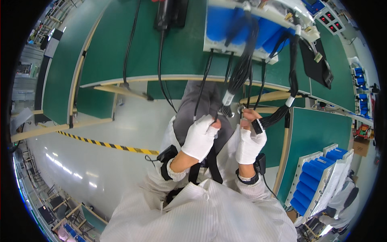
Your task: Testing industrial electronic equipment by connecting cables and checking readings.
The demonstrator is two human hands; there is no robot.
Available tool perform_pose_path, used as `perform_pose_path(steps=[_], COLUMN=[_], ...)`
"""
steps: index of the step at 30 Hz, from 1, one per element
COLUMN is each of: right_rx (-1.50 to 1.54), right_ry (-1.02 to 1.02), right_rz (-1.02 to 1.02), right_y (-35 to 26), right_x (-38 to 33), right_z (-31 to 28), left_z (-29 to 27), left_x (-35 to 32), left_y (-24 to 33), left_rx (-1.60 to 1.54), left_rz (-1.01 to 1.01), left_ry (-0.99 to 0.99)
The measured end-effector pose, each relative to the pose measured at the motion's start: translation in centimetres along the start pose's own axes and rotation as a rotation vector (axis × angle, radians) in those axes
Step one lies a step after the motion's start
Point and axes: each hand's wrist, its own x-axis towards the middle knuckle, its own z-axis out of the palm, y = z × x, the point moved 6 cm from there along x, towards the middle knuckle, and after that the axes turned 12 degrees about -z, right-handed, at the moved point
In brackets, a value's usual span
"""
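Note:
My left hand (200,137), in a white glove with bare fingertips, is closed in a pinch on a thin black cable (215,119); its end is hidden. Close by on the right, my gloved right hand (250,143) closes its bare fingers around another black cable (248,93), near a small metallic end piece (241,109). Between the hands hangs a thick black wire bundle (240,72) with a white label. A second bundle (293,72) ends in a white-faced connector (258,126) beside my right hand. Both come from a blue battery pack (223,26) in a white frame.
The pack stands on a green workbench (109,48), whose edge runs just beyond my hands. A black tool (163,16) with a cord lies at the back. To the right, another blue battery pack (308,185) sits on a green table (310,133). A person (342,201) is beyond it.

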Motion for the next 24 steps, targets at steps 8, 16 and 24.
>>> perform_pose_path(steps=[8,16,24], right_rx=[0.107,0.779,0.567], right_ry=[0.030,-0.099,-0.003], right_rz=[0.004,0.549,0.307], right_y=[0.0,4.6,8.8], right_x=[3.6,-0.4,0.2], right_z=[1.1,4.9,3.7], left_z=[-3.4,-10.7,-6.5], left_x=[-0.4,-4.0,1.8], left_y=[1.6,13.6,28.8], left_rx=[-0.026,-0.247,-0.301], left_rz=[0.011,0.478,0.752], left_ry=[0.187,0.537,0.184])
